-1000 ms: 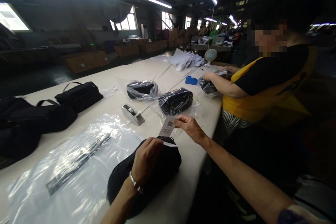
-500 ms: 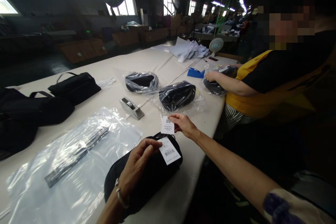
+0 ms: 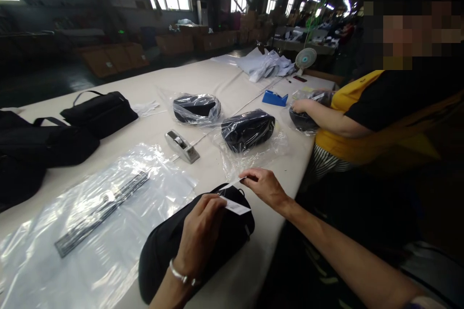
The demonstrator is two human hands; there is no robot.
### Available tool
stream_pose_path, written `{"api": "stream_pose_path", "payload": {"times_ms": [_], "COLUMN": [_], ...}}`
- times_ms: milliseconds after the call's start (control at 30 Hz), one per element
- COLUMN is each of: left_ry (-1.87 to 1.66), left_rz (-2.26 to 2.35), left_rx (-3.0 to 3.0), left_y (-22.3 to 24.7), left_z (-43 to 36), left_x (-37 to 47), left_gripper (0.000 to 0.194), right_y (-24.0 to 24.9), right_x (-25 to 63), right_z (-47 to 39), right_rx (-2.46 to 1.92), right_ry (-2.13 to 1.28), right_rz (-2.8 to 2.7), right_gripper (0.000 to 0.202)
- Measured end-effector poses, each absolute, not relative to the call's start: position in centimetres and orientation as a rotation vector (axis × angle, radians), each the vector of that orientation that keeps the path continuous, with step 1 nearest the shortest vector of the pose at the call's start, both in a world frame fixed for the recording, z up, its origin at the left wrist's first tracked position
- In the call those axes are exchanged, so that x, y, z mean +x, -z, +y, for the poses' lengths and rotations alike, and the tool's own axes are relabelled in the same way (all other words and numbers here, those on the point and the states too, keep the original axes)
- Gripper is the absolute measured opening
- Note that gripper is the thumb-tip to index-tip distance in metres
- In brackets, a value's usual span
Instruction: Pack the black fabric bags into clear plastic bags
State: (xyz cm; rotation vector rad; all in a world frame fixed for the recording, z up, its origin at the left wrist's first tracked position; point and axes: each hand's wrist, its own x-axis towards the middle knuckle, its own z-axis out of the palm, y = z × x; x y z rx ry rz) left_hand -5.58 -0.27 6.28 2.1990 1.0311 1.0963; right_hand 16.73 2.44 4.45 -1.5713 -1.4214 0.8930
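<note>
A black fabric bag lies on the pale table close to me. Above it my left hand pinches one white hang tag, now tilted so its print hardly shows. My right hand, a little farther off, has thumb and fingers closed on a second white tag, seen nearly edge-on. Both tags hang by the bag's far end, beside a small loop. To the left a stack of clear plastic bags with a dark printed strip lies flat.
Two black bags in clear plastic lie beyond my hands, near a grey tape dispenser. More black bags sit at left. Across the right edge, a co-worker's hand handles a wrapped bag by a blue dispenser and fan.
Both tags have tipped from facing me to nearly edge-on. My right hand has moved slightly down and right, and the left hand has turned over its tag. The view has shifted a little.
</note>
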Motion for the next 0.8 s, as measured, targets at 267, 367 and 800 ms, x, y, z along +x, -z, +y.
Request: {"api": "stream_pose_path", "payload": {"times_ms": [267,367,800], "left_ry": [-0.995,-0.924,-1.011], "left_rz": [1.346,1.249,1.251], "left_rx": [1.723,1.512,1.495], "left_y": [-8.8,-8.8,-8.9], "left_z": [4.2,5.7,4.9], "left_x": [-4.0,-4.2,-3.7], "left_gripper": [0.026,0.028,0.029], "right_y": [-6.1,-6.2,-9.2], "right_x": [20.1,20.9,19.6], "right_z": [3.8,3.2,4.9], "right_rx": [-1.442,-1.409,-1.243], "right_ry": [-0.559,-0.743,-1.057], "right_rz": [-1.759,-1.712,-1.563], "right_gripper": [0.005,0.007,0.022]}}
